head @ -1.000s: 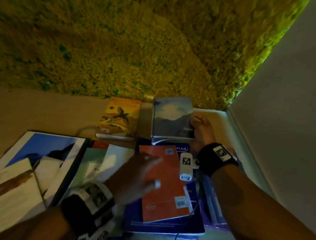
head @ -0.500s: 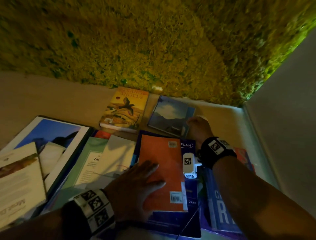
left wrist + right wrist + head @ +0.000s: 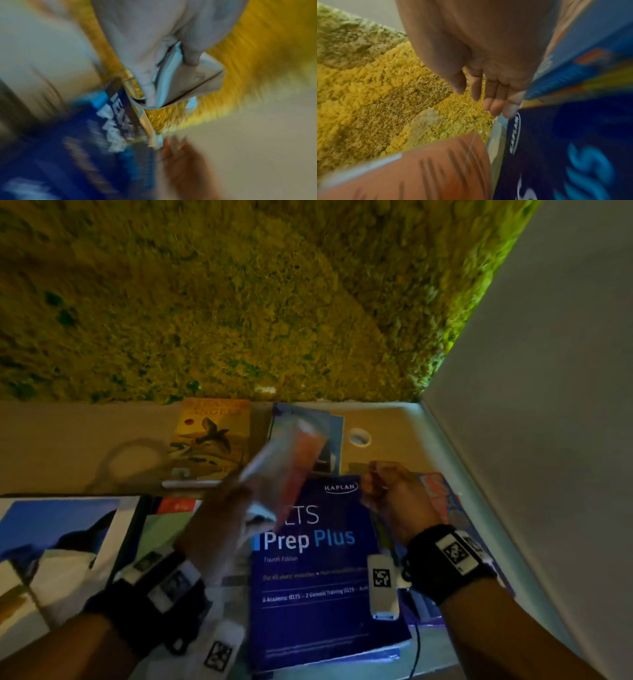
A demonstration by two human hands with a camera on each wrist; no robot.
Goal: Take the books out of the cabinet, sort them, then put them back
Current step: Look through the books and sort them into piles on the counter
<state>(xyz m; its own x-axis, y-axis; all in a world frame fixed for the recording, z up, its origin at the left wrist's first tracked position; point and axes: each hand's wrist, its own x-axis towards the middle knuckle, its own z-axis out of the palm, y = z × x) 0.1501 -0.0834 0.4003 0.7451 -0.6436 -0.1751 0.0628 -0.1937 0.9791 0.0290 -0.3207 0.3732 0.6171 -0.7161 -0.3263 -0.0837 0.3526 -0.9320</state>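
Mossy yellow-green wall (image 3: pixel 239 302); pale side panel (image 3: pixel 548 405)

Place: looked like a home room.
Evidence: shaggy yellow-green rug (image 3: pixel 239 302), plain wall (image 3: pixel 548 371), books (image 3: pixel 318 570) spread on the floor.

The head camera looks down from above at a dark blue softcover study guide (image 3: pixel 318 573) lying near a yellow-green shaggy rug (image 3: pixel 239 302). Both wrist cameras sit very close, facing along the fingers (image 3: pixel 494 97); each also catches that guide and rug, blurred.
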